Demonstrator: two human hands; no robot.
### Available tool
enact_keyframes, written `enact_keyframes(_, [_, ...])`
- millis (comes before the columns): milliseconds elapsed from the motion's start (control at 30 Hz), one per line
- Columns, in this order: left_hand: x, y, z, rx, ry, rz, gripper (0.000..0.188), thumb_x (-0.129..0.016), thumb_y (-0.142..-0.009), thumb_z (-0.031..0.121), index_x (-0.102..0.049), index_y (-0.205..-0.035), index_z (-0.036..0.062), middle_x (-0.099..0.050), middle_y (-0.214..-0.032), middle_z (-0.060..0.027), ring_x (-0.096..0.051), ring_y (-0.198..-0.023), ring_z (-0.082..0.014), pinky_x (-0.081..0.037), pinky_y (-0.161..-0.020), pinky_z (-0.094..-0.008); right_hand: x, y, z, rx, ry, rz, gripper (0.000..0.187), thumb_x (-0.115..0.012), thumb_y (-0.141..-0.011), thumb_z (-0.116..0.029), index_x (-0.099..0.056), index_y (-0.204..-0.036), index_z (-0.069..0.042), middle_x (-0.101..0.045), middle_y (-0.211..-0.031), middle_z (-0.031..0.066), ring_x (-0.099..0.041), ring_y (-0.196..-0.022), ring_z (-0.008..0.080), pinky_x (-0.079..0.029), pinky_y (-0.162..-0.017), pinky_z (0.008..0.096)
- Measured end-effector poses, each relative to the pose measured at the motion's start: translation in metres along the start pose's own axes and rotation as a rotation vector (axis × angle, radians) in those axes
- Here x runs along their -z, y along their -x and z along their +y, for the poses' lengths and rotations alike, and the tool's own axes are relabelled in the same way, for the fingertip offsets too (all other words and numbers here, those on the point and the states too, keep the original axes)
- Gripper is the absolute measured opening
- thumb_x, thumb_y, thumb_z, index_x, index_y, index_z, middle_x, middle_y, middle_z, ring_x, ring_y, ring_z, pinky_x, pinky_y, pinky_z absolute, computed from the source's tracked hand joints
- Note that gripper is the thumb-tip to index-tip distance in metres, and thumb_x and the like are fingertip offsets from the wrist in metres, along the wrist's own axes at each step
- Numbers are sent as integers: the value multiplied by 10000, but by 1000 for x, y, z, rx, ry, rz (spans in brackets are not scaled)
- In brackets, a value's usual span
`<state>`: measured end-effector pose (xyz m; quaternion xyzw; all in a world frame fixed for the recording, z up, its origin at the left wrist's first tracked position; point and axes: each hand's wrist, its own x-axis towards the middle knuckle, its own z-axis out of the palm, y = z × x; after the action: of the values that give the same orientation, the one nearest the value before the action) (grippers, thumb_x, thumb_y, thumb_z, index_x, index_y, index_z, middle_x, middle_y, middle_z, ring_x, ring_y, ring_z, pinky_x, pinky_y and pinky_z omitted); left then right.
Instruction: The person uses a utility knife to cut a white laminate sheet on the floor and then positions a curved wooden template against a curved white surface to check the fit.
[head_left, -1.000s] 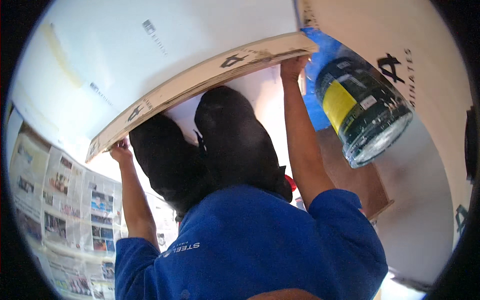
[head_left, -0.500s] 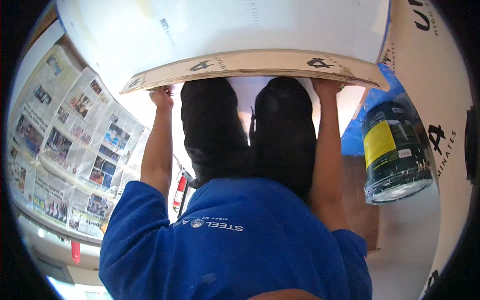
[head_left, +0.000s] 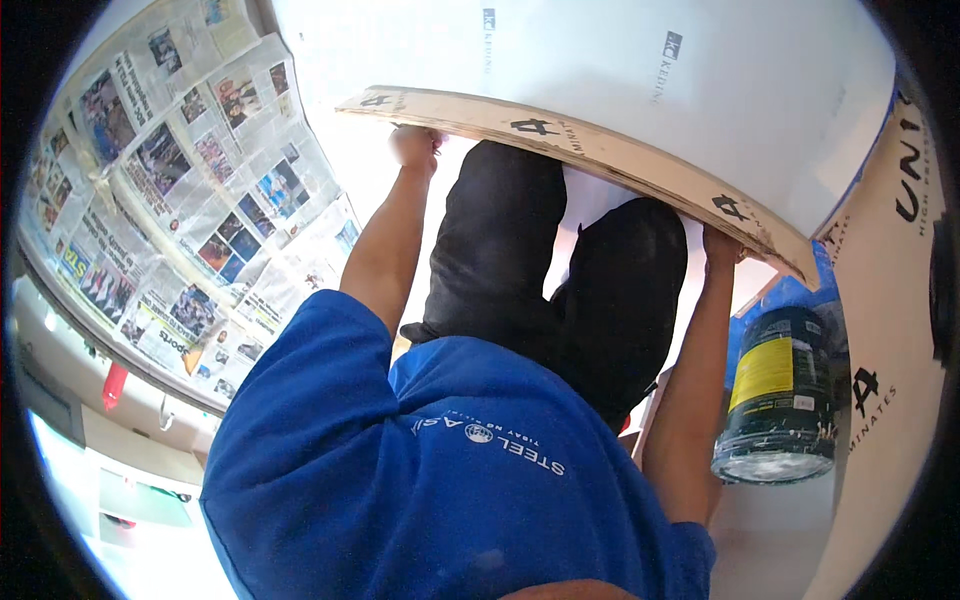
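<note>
A long pale-brown board (head_left: 620, 160) with dark printed marks runs slanting across the view, its right end lower than its left. My left hand (head_left: 415, 146) is closed at the near edge of the board, close to its left end; it is partly blurred. Near the right end, my right hand (head_left: 722, 246) grips the same edge, most of its fingers hidden beneath. Directly beyond the board lies a large white film-covered panel (head_left: 600, 60), touching or nearly touching it. My knees in black trousers (head_left: 610, 270) are bent between my two arms, close against the board.
On the right stands a dark paint can (head_left: 775, 400) with a yellow label and white smears, beside blue sheeting (head_left: 790, 292). A tall printed pale panel (head_left: 885, 330) rises past it. Newspaper sheets (head_left: 190, 200) cover a surface on the left.
The view has turned, so the board now slants down to the right, and the board, hands and knees appear farther right. Both hands keep their places at the board's edge.
</note>
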<state>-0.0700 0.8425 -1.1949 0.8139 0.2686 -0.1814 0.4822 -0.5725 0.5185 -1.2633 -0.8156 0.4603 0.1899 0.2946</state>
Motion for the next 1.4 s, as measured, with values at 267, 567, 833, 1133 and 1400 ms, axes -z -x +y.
enact_keyframes(267, [-8,5,3,5,49,-103,255,-649,-897,131,-456,-1049,60,-525,-655,-65,-471,-459,-145,-350,-378,-296,-3,-4,11,-126,-185,-35,522,-562,-921,-428,-552,-1325,-98,-523,-1394,145,-415,-1337,334,-267,-1150,443])
enact_keyframes(567, [116,9,30,125,-398,-77,121,-544,-964,234,-551,-919,122,-403,-588,27,-382,-434,-90,-304,-353,-259,-25,-12,-18,-225,-245,-54,780,-599,-839,-556,-377,-1467,-150,-317,-1514,165,-213,-1417,336,-181,-1162,480])
enact_keyframes(833, [-58,210,162,-537,-685,-906,459,-486,-972,134,-457,-1403,-20,-533,-789,-2,-452,-618,-44,-438,-563,-201,-26,-18,-24,-373,-353,-33,997,-623,-750,-678,-250,-1526,-176,-121,-1577,200,-6,-1449,406,-107,-1148,581])
enact_keyframes(1133, [-340,367,60,-1169,-1112,-1682,469,-458,-930,102,-436,-1398,69,-664,-945,-247,-646,-895,-422,-487,-810,-484,48,-12,-67,-577,-253,-48,1242,-656,-649,-779,-61,-1564,-186,174,-1557,300,267,-1380,534,-5,-1069,726])
enact_keyframes(1400, [-388,403,12,-1370,-1097,-1863,575,-531,-847,98,-409,-1404,20,-649,-1030,-297,-641,-960,-433,-505,-851,-490,86,-1,-85,-668,-339,-41,1194,-683,-716,-662,11,-1561,-182,219,-1555,279,295,-1370,531,-8,-1034,750])
